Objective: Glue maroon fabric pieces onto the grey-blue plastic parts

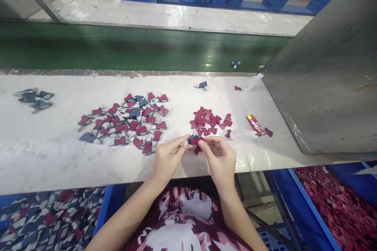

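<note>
My left hand (171, 153) pinches the grey end of a small navy-and-grey plastic part (193, 138) just above the table's front. On that part sits a maroon plastic piece (195, 141), which my right hand (219, 155) grips between thumb and fingers. Just beyond my hands lies a small heap of loose maroon pieces (207, 117). To the left spreads a larger pile of grey-and-navy parts (135, 125), most with maroon faces showing. The fingers partly hide the held part, so how firmly the two pieces are joined cannot be seen.
A green conveyor belt (132, 49) runs behind the white table (59, 157). A red wrapper (255, 124) lies at right near a metal panel (326, 66). Blue bins of parts stand below, a left bin (108, 204) and a right bin (312, 208).
</note>
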Demonstrator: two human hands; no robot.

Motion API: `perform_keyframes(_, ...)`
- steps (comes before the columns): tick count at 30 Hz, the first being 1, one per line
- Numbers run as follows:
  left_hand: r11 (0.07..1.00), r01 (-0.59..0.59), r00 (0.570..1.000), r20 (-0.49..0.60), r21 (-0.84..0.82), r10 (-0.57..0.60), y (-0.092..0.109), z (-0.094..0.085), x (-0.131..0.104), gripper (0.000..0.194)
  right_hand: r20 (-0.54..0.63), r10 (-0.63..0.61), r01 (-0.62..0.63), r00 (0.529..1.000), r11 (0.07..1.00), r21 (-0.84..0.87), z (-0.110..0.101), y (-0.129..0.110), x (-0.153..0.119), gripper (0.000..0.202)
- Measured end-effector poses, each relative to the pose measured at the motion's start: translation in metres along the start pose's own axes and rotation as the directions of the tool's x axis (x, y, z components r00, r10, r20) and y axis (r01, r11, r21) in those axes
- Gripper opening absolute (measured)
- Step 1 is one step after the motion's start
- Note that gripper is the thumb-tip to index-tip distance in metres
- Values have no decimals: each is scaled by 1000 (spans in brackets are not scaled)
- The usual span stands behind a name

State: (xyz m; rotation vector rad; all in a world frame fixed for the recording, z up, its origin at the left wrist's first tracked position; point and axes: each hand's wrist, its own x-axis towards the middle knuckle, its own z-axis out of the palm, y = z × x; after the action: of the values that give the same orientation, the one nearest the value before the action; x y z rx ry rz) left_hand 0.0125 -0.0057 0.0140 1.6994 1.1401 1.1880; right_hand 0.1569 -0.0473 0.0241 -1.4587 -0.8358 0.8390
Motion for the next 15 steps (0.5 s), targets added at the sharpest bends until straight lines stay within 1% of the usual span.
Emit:
perform_keyframes(5,999,-45,998,-32,-3,45,4,0,-1,29,27,-29,30,999,999,-37,1,1,-1,19)
perform_keyframes(10,997,-69,997,-49,-20,68,6,0,-1,30,6,-20,20,1000,999,-44,2,1,-2,20)
perform_keyframes(13,998,-50,998,-48,-27,48,7,1,-1,29,-5,-7,7,1000,1000,-24,2,0,-3,21)
perform_keyframes(15,999,-10,999,-46,-39,8,6,1,-2,28,-9,11,-11,1000,1000,-3,2,0,-3,21)
